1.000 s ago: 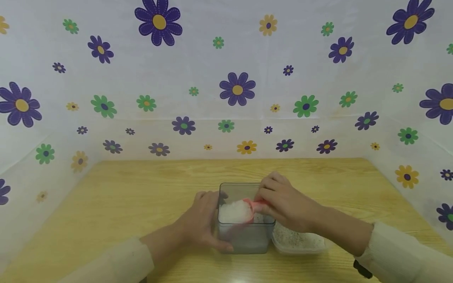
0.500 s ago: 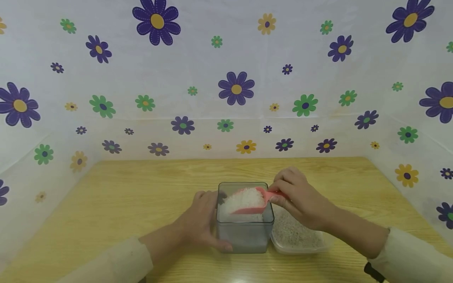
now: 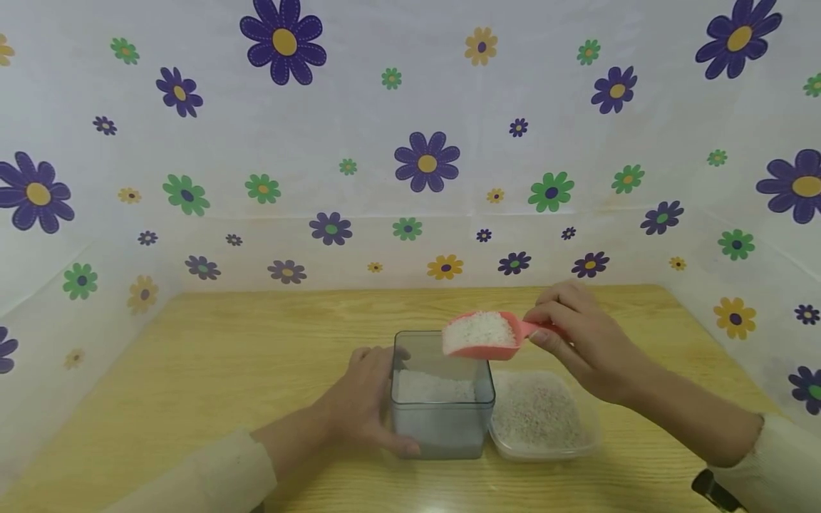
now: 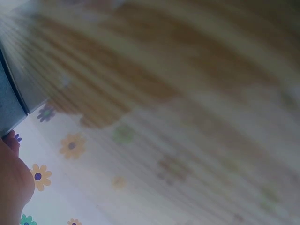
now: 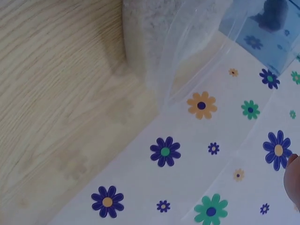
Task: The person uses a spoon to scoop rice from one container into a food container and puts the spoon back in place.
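Note:
A pink scoop (image 3: pixel 481 352) heaped with white rice (image 3: pixel 481 329) is held level by my right hand (image 3: pixel 584 345), thumb and fingers pinching its handle. It overlaps the back right rim of a smoky grey square container (image 3: pixel 442 433) in the head view. More white rice (image 3: pixel 430 386) lies inside that container. My left hand (image 3: pixel 362 402) grips the container's left side, thumb across the front and fingers behind. Right of it stands a clear plastic tub (image 3: pixel 541 454) of pale, speckled grains (image 3: pixel 539 417). A bit of the right hand (image 5: pixel 293 180) enters the right wrist view's edge.
Both containers stand side by side on a light wooden table (image 3: pixel 256 342). White flowered sheeting (image 3: pixel 372 121) rises behind the table and along both sides. The left wrist view is mostly blurred, with the container's corner (image 4: pixel 11 101) at its left edge.
The right hand has lifted the rice-filled scoop out of the container, up and to the right, and turned it level. The left hand stays on the container.

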Demonstrator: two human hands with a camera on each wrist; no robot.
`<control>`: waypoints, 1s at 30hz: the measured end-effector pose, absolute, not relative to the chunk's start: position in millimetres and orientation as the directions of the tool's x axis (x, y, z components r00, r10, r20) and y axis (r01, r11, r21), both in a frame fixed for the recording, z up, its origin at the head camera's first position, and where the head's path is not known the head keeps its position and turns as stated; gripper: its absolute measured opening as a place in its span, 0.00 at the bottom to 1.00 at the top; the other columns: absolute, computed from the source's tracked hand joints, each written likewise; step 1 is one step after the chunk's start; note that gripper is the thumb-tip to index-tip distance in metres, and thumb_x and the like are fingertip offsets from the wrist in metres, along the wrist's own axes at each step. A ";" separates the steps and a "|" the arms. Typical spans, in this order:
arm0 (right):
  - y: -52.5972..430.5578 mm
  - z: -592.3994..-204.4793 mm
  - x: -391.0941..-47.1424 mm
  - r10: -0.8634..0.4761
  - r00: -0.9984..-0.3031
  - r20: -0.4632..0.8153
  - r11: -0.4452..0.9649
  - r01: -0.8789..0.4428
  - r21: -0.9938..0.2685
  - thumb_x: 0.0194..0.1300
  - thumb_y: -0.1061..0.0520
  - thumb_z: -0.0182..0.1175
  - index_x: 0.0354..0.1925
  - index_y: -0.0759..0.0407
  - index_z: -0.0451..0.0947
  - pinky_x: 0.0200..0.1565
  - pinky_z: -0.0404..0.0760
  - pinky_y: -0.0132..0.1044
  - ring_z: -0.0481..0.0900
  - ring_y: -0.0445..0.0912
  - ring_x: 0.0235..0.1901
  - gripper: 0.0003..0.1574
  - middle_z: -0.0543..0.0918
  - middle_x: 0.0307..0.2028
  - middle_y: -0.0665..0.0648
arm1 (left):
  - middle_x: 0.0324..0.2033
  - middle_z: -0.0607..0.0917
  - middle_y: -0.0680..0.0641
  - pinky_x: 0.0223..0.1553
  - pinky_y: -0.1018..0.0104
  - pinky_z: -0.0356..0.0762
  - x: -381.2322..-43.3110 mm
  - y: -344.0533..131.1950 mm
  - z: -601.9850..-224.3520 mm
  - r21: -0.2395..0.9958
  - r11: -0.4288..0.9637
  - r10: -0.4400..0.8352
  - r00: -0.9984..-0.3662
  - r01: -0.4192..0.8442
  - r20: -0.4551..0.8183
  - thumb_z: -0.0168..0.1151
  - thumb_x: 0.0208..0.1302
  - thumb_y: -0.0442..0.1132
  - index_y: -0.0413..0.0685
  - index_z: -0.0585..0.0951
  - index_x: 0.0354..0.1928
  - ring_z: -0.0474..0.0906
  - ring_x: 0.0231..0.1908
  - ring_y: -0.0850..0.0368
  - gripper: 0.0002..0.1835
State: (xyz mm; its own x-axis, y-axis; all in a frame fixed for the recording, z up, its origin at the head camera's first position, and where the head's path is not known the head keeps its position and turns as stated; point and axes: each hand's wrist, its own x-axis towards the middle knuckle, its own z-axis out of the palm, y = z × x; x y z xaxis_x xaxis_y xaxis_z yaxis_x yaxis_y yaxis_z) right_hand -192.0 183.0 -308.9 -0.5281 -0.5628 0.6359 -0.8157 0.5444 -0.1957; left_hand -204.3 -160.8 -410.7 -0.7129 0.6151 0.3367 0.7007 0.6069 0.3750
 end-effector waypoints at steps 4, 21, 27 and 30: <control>198.3 -306.6 -189.3 -0.537 -0.541 0.648 0.572 -0.797 -0.192 0.67 0.61 0.62 0.41 0.57 0.81 0.46 0.66 0.29 0.66 0.40 0.46 0.04 0.76 0.41 0.47 | 0.56 0.76 0.45 0.60 0.51 0.58 -205.2 -160.6 -411.7 0.346 0.598 0.627 -0.690 0.723 0.361 0.66 0.37 0.82 0.39 0.64 0.66 0.72 0.56 0.55 0.64; 252.1 -333.6 -186.8 -0.610 -0.579 0.541 0.655 -0.753 -0.068 0.61 0.59 0.69 0.37 0.48 0.81 0.45 0.61 0.28 0.60 0.37 0.44 0.08 0.71 0.38 0.39 | 0.57 0.76 0.44 0.60 0.50 0.57 -205.5 -160.7 -414.2 0.332 0.599 0.631 -0.685 0.729 0.365 0.65 0.38 0.82 0.40 0.63 0.66 0.71 0.57 0.53 0.63; 257.1 -332.1 -189.0 -0.713 -0.510 0.481 0.616 -0.783 0.083 0.73 0.40 0.54 0.37 0.45 0.82 0.46 0.62 0.30 0.63 0.37 0.43 0.16 0.71 0.38 0.37 | 0.57 0.76 0.44 0.60 0.50 0.58 -204.7 -159.5 -412.5 0.323 0.594 0.635 -0.676 0.737 0.374 0.67 0.38 0.80 0.39 0.63 0.66 0.72 0.56 0.53 0.63; 257.7 -323.8 -189.9 -0.760 -0.453 0.466 0.585 -0.790 0.185 0.75 0.33 0.38 0.36 0.45 0.82 0.45 0.65 0.31 0.66 0.39 0.42 0.30 0.72 0.37 0.39 | 0.56 0.76 0.44 0.60 0.50 0.58 -204.1 -158.9 -410.9 0.316 0.597 0.633 -0.675 0.737 0.378 0.67 0.38 0.80 0.39 0.63 0.66 0.72 0.56 0.53 0.63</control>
State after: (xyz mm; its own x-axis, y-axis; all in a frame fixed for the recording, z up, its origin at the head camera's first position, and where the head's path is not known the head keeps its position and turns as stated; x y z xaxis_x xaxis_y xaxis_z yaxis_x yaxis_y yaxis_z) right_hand -189.9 257.7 -323.8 -0.4532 -0.7598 0.4661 -0.7898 0.5847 0.1851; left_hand -204.1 -158.9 -410.9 -0.6754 0.6333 0.3778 0.7370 0.5974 0.3161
